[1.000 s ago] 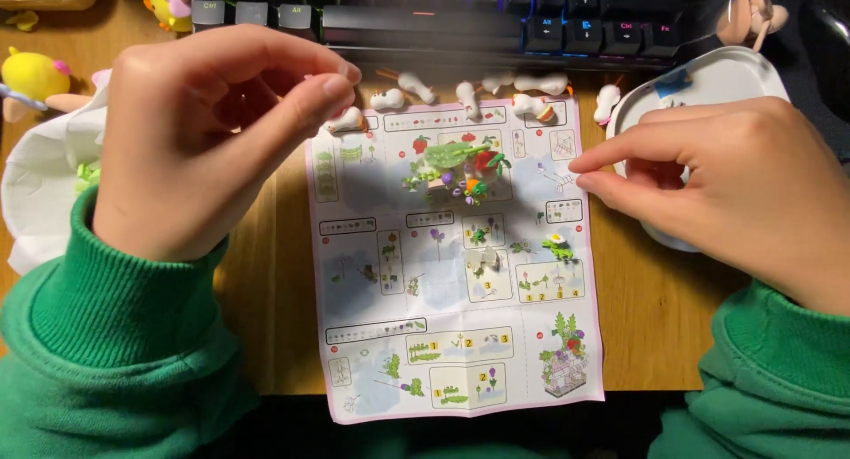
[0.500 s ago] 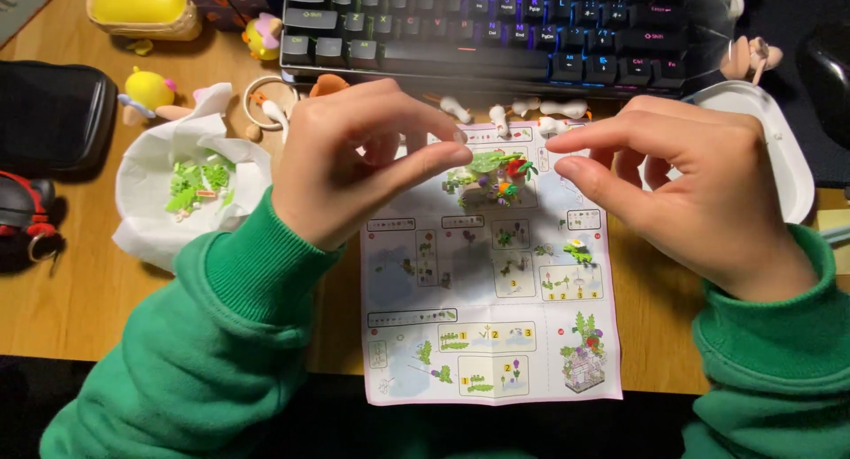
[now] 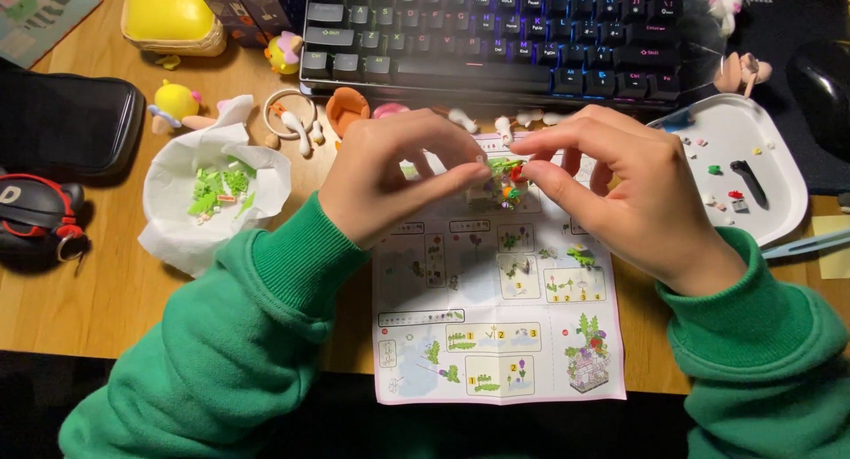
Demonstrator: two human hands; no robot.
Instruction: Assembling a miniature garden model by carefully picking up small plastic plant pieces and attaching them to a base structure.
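One small green-and-red brick plant model (image 3: pixel 506 177), one printed paper instruction sheet (image 3: pixel 496 335) below. Our left hand (image 3: pixel 398 180) and right hand (image 3: pixel 633 198): both grips pinched nearly closed on the model.

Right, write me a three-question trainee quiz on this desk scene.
1. True or false: both hands, left hand and right hand, pinch the small brick model.
2. The loose green pieces lie in: A) the white tray B) the white paper wrapper C) the black pouch
3. What lies flat under the hands?

Key: 1 true; 2 B; 3 the instruction sheet.
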